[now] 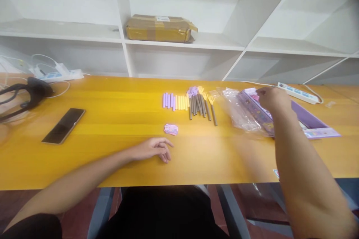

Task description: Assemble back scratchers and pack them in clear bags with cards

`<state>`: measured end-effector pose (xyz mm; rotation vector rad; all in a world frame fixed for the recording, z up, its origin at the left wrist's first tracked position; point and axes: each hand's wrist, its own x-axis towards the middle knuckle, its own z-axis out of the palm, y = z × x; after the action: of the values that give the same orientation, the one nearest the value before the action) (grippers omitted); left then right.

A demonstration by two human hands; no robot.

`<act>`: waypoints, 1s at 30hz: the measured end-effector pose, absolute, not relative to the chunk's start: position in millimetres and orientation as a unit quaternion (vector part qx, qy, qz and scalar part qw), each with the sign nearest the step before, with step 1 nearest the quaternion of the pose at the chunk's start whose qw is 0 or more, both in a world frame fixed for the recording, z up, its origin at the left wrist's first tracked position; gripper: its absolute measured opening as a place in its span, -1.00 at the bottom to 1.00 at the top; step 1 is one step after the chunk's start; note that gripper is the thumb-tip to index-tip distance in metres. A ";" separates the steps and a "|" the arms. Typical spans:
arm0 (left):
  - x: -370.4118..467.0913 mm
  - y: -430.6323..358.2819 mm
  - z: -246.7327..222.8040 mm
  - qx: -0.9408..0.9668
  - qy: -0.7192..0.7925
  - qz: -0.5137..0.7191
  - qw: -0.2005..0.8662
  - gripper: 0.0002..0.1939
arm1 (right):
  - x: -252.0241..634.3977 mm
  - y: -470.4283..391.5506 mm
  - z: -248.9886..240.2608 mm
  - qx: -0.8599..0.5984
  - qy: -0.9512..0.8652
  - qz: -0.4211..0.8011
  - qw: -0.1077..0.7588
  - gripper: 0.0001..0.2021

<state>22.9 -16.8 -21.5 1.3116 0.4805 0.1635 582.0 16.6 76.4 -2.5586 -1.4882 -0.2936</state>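
Note:
My left hand (155, 148) rests on the yellow table with its fingers loosely spread and nothing in them. Just beyond it lies a small stack of pink cards (171, 129). Farther back are purple tubes (168, 101) and yellow tubes (181, 102) in a row, beside several dark-handled sticks (198, 104) with purple or yellow claw ends. My right hand (273, 99) is over an open purple box (308, 116), near something pink; its fingertips are blurred and mostly hidden. Clear plastic bags (241, 112) lie against the box's left side.
A phone (64, 126) and a black strapped object (36, 91) lie at the left. Power strips (63, 75) (298, 93) stand at the back on both sides. A taped carton (159, 29) sits on the white shelf (218, 41) behind the table.

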 end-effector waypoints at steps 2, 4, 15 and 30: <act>22.0 -17.0 -20.7 0.602 0.221 0.075 0.764 -0.53 | 552.8 27.4 71.6 -0.848 -0.515 -0.069 0.107 -0.66; 21.7 -17.7 -19.8 0.600 0.222 0.076 0.765 -0.53 | 523.0 37.1 60.2 -0.835 -0.534 -0.040 0.127 -0.71; 19.5 -18.9 -24.1 0.632 0.221 0.150 0.728 -0.42 | 454.4 31.8 -20.2 -0.830 -0.524 -0.038 0.185 -0.56; 18.0 -17.0 -24.2 0.624 0.227 0.139 0.734 -0.61 | 386.5 24.8 -17.3 -0.807 -0.579 0.008 0.117 -0.62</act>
<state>18.0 -17.0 -24.2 1.3729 0.4994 0.3060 386.5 24.8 -17.3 -2.3616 -1.6939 0.0248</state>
